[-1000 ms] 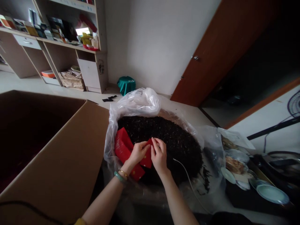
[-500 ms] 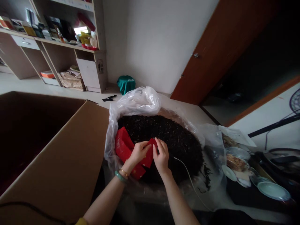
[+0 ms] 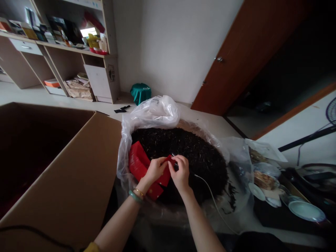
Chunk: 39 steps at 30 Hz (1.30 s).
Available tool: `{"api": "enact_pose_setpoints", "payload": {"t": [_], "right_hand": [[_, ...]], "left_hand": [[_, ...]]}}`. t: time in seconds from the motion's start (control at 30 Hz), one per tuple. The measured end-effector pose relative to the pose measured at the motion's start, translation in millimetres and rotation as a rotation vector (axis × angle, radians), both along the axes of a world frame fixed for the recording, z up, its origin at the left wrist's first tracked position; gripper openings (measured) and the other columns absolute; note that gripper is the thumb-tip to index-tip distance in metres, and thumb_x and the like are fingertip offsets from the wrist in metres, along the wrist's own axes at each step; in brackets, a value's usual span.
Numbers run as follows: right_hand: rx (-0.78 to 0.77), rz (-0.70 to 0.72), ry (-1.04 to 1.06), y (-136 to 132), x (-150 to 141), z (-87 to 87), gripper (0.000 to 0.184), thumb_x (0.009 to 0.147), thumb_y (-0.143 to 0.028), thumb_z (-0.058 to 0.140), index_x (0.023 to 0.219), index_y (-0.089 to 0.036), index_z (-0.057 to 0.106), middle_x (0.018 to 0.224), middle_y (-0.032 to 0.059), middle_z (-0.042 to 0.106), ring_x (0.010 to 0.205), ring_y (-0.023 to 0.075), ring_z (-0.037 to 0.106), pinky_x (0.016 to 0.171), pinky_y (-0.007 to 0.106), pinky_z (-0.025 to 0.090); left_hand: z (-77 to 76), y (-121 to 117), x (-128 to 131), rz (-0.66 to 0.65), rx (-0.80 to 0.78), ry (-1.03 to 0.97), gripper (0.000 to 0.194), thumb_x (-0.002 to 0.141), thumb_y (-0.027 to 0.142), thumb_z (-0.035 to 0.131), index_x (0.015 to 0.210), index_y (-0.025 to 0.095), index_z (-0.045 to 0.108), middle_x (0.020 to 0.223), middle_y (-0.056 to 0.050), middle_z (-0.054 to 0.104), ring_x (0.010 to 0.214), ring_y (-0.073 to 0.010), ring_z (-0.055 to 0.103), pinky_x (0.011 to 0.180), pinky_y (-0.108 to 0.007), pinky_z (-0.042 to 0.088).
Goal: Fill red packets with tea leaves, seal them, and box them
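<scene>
Whitish wall (image 3: 173, 52) and pale floor (image 3: 222, 123) lie behind a translucent plastic bag (image 3: 164, 113) of dark, dry shreds (image 3: 195, 152). Over these, your left hand (image 3: 155, 169) and right hand (image 3: 181, 172) pinch the top of a flat red packet (image 3: 165, 178), though exactly how is hard to see.

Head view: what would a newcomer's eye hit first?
Probably the red packet in the left hand, with the right hand at its top edge. Then the dark heap beneath, inside translucent plastic, and the open cardboard box at the picture's left.
</scene>
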State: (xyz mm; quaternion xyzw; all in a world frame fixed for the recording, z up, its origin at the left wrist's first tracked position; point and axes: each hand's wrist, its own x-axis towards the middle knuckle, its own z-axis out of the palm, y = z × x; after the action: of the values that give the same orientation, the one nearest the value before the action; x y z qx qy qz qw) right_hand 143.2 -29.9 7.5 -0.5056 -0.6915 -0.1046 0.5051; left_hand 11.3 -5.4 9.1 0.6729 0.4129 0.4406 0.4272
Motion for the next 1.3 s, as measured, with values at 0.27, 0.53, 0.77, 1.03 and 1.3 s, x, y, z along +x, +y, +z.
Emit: {"api": "enact_pose_setpoints", "payload": {"t": [0.27,0.53,0.77,1.03,1.3], "right_hand": [[-0.139,0.060,-0.049,1.1,15.1,20.7,0.023,0.091,-0.030,0.053,0.072,-0.020,0.061,0.070,0.0046,0.061,0.070,0.0180,0.054,0.068,0.031,0.048],[-0.480,0.072,0.294,-5.9,19.2,19.9,0.020,0.084,-0.037,0.055,0.083,-0.019,0.063,0.076,0.0072,0.072,0.067,0.0201,0.067,0.064,0.029,0.050],[-0.727,0.232,0.462,-4.2,23.7,16.1,0.025,0.074,-0.041,0.065,0.084,-0.018,0.071,0.081,0.0069,0.076,0.074,0.0239,0.070,0.073,0.035,0.054],[-0.623,0.192,0.544,-1.4,20.3,4.0,0.028,0.078,-0.040,0.059,0.091,-0.017,0.070,0.089,0.0101,0.074,0.084,0.0253,0.068,0.083,0.041,0.052],[-0.834,0.407,0.763,-5.4,14.2,5.1,0.039,0.074,-0.049,0.066,0.096,-0.017,0.069,0.093,0.0066,0.072,0.092,0.0252,0.065,0.088,0.040,0.050]], "left_hand": [[-4.1,1.2,-2.3,0.080,0.184,0.155,0.026,0.085,0.020,0.058,0.110,0.022,0.065,0.101,-0.004,0.073,0.088,-0.0185,0.070,0.080,-0.028,0.054],[-10.1,8.7,-9.6,0.226,0.300,0.120,0.016,0.088,0.020,0.054,0.091,0.020,0.070,0.089,-0.004,0.075,0.078,-0.0163,0.070,0.075,-0.027,0.056],[-2.5,4.6,-12.1,0.150,0.485,0.273,0.020,0.092,0.024,0.049,0.093,0.020,0.069,0.088,-0.005,0.073,0.085,-0.0184,0.066,0.082,-0.034,0.052],[-1.2,-5.3,-5.0,0.067,0.579,0.611,0.055,0.078,0.019,0.065,0.130,0.021,0.049,0.131,-0.011,0.057,0.130,-0.0335,0.038,0.101,-0.054,0.033],[-8.8,-1.6,-4.7,0.036,0.548,0.532,0.045,0.077,0.021,0.066,0.120,0.019,0.054,0.121,-0.012,0.056,0.112,-0.0291,0.047,0.096,-0.048,0.041]]}}
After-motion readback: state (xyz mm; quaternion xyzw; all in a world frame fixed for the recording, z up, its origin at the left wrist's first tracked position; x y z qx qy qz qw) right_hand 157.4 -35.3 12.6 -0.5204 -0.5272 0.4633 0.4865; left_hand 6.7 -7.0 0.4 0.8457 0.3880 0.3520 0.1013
